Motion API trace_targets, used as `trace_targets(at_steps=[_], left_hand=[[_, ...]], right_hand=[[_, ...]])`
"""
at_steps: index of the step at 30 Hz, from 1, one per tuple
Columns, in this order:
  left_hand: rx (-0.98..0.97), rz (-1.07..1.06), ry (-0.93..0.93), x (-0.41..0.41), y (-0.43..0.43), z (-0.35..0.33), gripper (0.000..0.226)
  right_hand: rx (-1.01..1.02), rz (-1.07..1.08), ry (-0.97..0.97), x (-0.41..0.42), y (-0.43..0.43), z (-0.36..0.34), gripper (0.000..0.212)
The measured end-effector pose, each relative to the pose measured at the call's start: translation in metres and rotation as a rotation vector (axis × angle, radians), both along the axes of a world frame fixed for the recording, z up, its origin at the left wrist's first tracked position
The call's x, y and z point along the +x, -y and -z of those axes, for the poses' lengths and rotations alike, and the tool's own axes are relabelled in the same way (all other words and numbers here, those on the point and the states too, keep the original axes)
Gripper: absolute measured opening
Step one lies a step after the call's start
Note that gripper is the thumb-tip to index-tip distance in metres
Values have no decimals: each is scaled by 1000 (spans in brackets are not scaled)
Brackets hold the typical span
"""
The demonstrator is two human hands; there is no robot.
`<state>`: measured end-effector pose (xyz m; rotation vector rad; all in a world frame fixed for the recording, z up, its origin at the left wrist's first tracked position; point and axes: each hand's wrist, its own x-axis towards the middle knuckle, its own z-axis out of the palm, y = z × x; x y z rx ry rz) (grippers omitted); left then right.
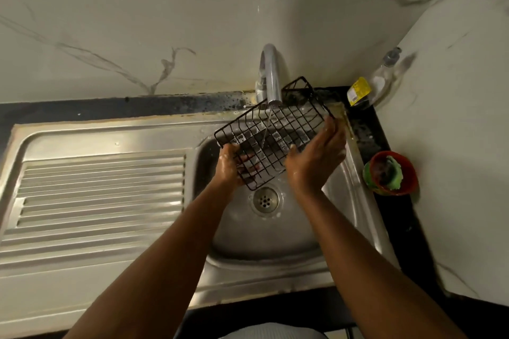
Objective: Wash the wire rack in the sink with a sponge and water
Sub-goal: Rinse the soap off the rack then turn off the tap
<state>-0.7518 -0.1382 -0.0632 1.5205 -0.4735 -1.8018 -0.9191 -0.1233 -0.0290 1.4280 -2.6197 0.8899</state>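
Both my hands, left (pixel 228 166) and right (pixel 314 162), grip the black wire rack (pixel 275 129) by opposite edges, fingers curled around wires, under the faucet's (pixel 271 77) stream.

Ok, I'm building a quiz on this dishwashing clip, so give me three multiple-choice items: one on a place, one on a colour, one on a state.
1. Where is the red round tub holding a green sponge?
A. right of the steel sink
B. on the ribbed drainboard
C. in the basin

2. What colour is the wire rack?
A. white
B. black
C. blue

3. What state is the curved metal tap in?
A. off
B. running
C. covered

Answers:
1 A: it sits on the dark counter by the basin's right rim.
2 B: its wires are black.
3 B: a thin stream falls through the rack, which the left hand and right hand hold.
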Motion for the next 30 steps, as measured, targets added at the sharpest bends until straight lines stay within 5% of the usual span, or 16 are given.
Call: trace_targets(at_steps=[4, 7, 11, 15, 17, 19, 21, 25, 30], left_hand=[[-78, 75, 41, 8, 6, 2, 46], [-156, 205, 107, 11, 12, 3, 47], [-182, 326, 199, 16, 20, 7, 92], [-192, 325, 145, 20, 11, -12, 66], [-109, 271, 83, 22, 8, -6, 64], [-42, 238, 57, 20, 9, -11, 75], [-64, 263, 74, 15, 15, -18, 85], [-164, 330, 144, 15, 27, -33, 76], [-266, 336, 157, 38, 33, -27, 71]], right_hand=[[199, -410, -75, -22, 22, 10, 49], [610, -562, -157, -27, 32, 39, 90], [788, -431, -2, -7, 27, 61, 113], [866, -500, -179, 8, 25, 66, 129], [869, -582, -415, 18, 34, 48, 118], [699, -811, -612, 30, 43, 28, 73], [548, -1034, -439, 40, 48, 15, 34], [461, -1292, -85, 37, 62, 15, 55], [497, -1524, -562, -12, 75, 55, 65]])
